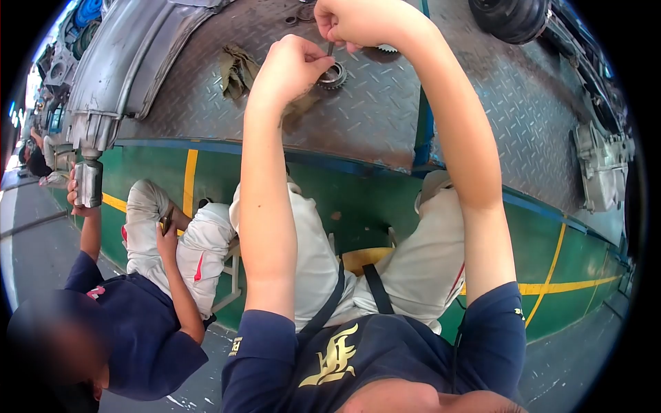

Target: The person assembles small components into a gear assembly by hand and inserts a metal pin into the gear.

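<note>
Over the metal tread-plate bench (pixel 372 127), my left hand (pixel 292 65) is closed, its thumb and finger pinched on a small dark part (pixel 330 49) beside a toothed metal ring (pixel 333 76). The ring lies on the bench just below those fingertips. Close by at the upper right, my right hand (pixel 341 24) has its fingers curled near the top end of the same small part; what they grip is too small to make out. A second toothed piece (pixel 387 48) shows partly behind my right wrist.
A crumpled cloth (pixel 237 71) lies left of my hands. A large metal housing (pixel 131 55) stands at the upper left, another casing (pixel 599 168) at the right. A seated person (pixel 148 337) is at my left, one hand on a metal cylinder (pixel 88 182).
</note>
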### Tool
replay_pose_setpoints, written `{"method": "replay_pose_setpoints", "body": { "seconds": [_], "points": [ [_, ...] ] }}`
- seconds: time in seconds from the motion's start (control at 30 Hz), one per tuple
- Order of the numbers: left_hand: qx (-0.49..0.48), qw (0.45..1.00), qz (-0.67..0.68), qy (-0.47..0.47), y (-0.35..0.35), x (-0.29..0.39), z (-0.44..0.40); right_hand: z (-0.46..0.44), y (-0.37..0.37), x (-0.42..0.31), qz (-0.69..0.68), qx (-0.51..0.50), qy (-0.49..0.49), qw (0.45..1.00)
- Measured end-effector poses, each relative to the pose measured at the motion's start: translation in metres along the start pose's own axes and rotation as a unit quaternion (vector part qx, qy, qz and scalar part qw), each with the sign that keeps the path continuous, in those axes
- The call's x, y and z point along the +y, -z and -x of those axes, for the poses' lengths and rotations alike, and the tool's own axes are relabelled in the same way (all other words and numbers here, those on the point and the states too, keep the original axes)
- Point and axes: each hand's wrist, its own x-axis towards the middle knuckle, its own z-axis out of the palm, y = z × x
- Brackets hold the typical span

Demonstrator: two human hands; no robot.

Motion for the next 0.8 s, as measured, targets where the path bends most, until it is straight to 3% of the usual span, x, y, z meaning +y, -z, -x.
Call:
{"method": "replay_pose_setpoints", "body": {
  "seconds": [0.1, 0.27, 0.5, 0.67, 0.8],
  "points": [
    [0.005, 1.0, -0.015, 0.022, -0.001, 0.007, 0.001, -0.02, -0.022, 0.02, 0.153, 0.071, 0.016, 0.986],
    [0.023, 0.999, -0.033, 0.004, -0.003, 0.002, -0.003, -0.034, -0.036, 0.028, 0.156, 0.096, 0.075, 0.98],
    [0.026, 0.998, 0.05, -0.032, -0.009, -0.024, -0.012, -0.031, -0.05, 0.01, 0.17, 0.162, 0.128, 0.963],
    [0.008, 0.998, 0.059, 0.016, -0.003, -0.019, -0.006, -0.019, -0.049, -0.007, 0.177, 0.133, 0.108, 0.969],
    [0.027, 0.999, 0.024, -0.039, -0.006, -0.034, -0.01, -0.018, -0.057, -0.011, 0.161, 0.137, 0.097, 0.973]
  ]
}}
